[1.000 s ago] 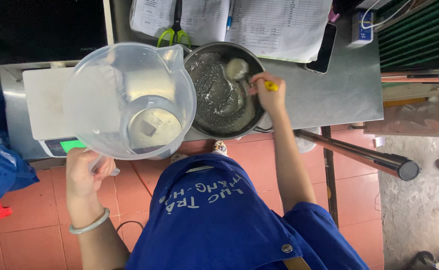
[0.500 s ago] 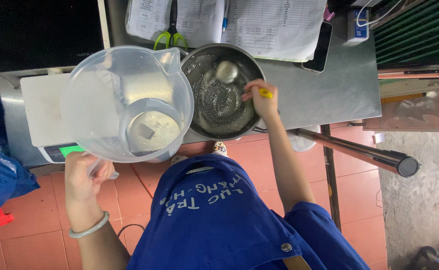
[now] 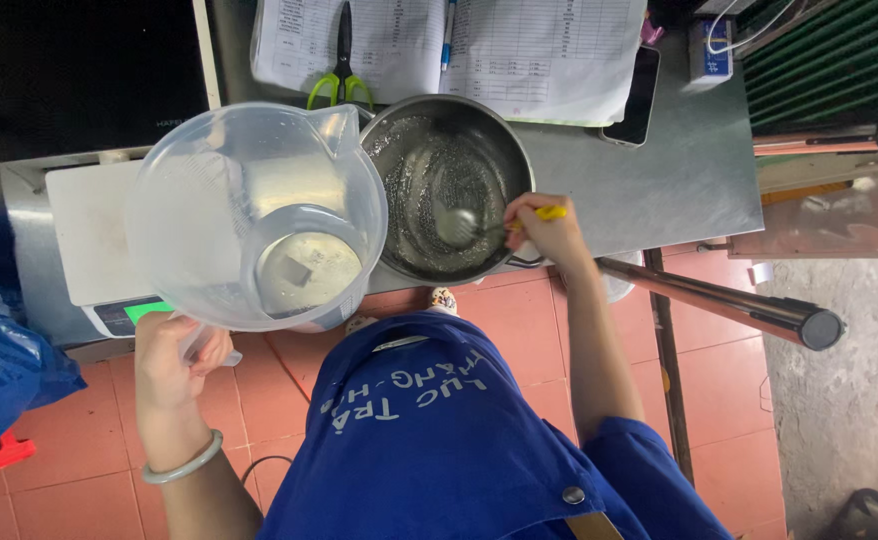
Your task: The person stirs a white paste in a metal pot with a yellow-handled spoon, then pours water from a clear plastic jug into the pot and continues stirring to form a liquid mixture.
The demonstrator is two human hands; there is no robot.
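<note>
The left hand (image 3: pixel 174 352) is closed around the handle of a large clear plastic measuring jug (image 3: pixel 259 215), which it holds in the air above the near edge of the steel countertop (image 3: pixel 679 170), its spout turned toward the round steel mixing bowl (image 3: pixel 446 187) just beside it; a little pale liquid lies in the jug's bottom. The right hand (image 3: pixel 547 230) grips the yellow handle of a metal spoon (image 3: pixel 459 225), fingers wrapped tight, with the spoon's head down inside the bowl among wet, glistening contents. The bowl sits at the counter's near edge, its rim touching the jug's side in this view. Under the jug lies a white digital kitchen scale (image 3: pixel 94 250) with a green-lit display, toward the counter's left end. Along the far edge lie printed paper sheets (image 3: pixel 519 50), green-handled scissors (image 3: pixel 341 60) and a dark phone (image 3: pixel 639 98). A pale bangle (image 3: pixel 181 463) circles the left wrist.
</note>
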